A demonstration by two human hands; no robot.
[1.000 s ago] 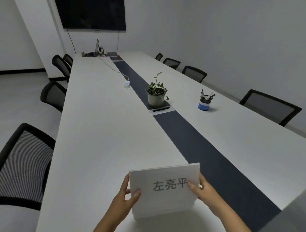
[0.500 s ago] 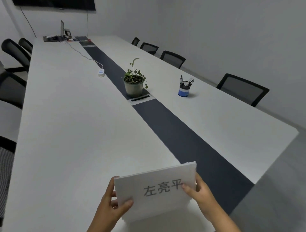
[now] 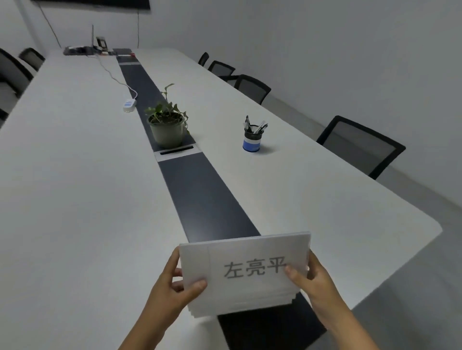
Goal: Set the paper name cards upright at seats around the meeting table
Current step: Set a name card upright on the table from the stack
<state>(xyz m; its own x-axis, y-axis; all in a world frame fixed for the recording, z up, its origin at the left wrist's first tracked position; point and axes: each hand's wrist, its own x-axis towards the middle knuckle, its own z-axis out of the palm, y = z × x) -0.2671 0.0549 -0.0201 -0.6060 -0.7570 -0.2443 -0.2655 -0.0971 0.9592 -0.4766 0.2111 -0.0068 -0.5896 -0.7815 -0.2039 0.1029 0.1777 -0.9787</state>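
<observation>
We find the left hand and right hand gripping the card stack above the desk; we advise peeling one card cleanly.

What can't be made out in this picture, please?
Head view only:
- How many cards are in the stack: the top card covers the rest.
- Monitor: cut off by the top edge.
- Left-side chairs: cut off by the left edge, blurred.
- Items at the table's far end: too small.
</observation>
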